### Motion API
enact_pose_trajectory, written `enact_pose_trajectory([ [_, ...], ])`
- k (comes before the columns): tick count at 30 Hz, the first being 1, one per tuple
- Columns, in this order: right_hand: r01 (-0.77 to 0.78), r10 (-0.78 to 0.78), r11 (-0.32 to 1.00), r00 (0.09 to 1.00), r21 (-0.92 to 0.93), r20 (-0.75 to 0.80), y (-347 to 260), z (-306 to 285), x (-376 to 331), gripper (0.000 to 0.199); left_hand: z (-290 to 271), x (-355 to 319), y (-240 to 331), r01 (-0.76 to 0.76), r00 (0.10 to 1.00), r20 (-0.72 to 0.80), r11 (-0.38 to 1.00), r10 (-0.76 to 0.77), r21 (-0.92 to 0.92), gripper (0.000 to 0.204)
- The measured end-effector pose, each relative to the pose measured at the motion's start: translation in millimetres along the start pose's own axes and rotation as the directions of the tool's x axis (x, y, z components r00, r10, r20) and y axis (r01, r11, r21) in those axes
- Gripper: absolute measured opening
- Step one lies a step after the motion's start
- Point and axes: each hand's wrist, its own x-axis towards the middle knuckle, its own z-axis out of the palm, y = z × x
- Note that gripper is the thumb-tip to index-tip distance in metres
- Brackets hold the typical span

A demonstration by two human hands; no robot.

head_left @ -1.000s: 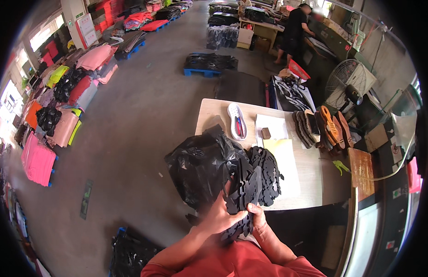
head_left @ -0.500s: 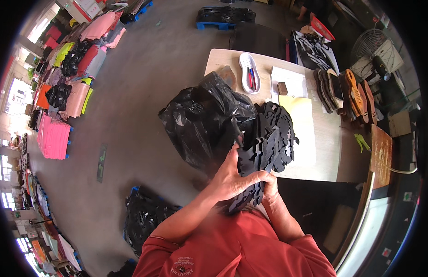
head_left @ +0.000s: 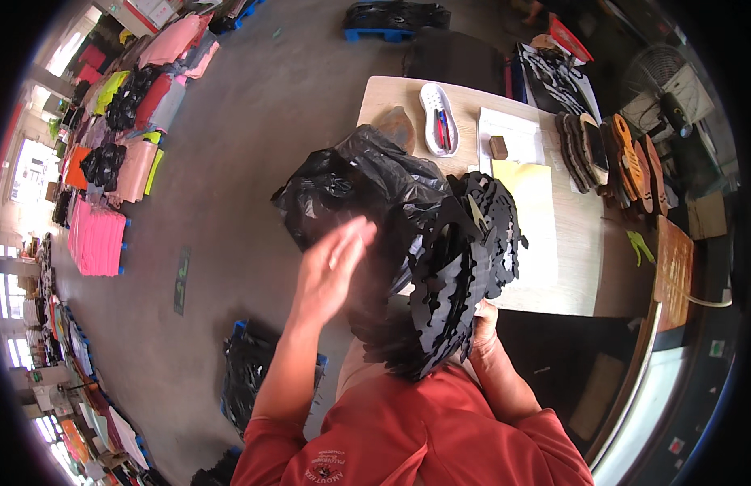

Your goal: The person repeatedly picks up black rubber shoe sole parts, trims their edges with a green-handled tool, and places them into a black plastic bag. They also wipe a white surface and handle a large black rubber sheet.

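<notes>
A thick bundle of thin black sheets with jagged, cut-out edges [head_left: 448,292] fans out against my body and over the table's front edge. My right hand [head_left: 485,322] grips its right side, most of the fingers hidden behind the sheets. Off to the left, my left hand [head_left: 333,271] is raised with its fingers stretched out, slightly blurred and holding nothing. Beyond it a crumpled black plastic bag [head_left: 327,190] bulges over the table's left edge, touching the upper part of the bundle.
On the pale wooden table [head_left: 578,251] lie a white shoe sole with pens [head_left: 438,121], a small brown block [head_left: 498,147], yellow paper [head_left: 537,198] and several soles [head_left: 626,166]. Green-handled snips [head_left: 641,247] lie at right. A bagged pallet load [head_left: 250,368] stands on the floor.
My left hand has let go of the black sheets and moved left, away from them. The bundle has spread open and its lower sheets sag leftward. My right hand still holds its side.
</notes>
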Motion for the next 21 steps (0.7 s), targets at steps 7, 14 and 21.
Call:
enact_pose_trajectory([
  [7, -0.151, 0.144, 0.986, 0.985, 0.071, 0.092, 10, -17, 0, 0.061, -35, 74, -60, -0.118, 0.976, -0.018, 0.597, 0.217, 0.793, 0.045],
  [14, -0.264, 0.251, 0.963, 0.951, 0.049, 0.183, 22, -14, 15, 0.062, -72, 32, -70, 0.059, 0.997, -0.070, 0.281, 0.028, 0.958, 0.048],
  [21, -0.340, 0.350, 0.926, 0.936, -0.166, 0.039, 20, 25, 32, 0.068, -85, 15, -66, 0.134, 0.989, -0.078, 0.541, -0.125, 0.830, 0.049],
])
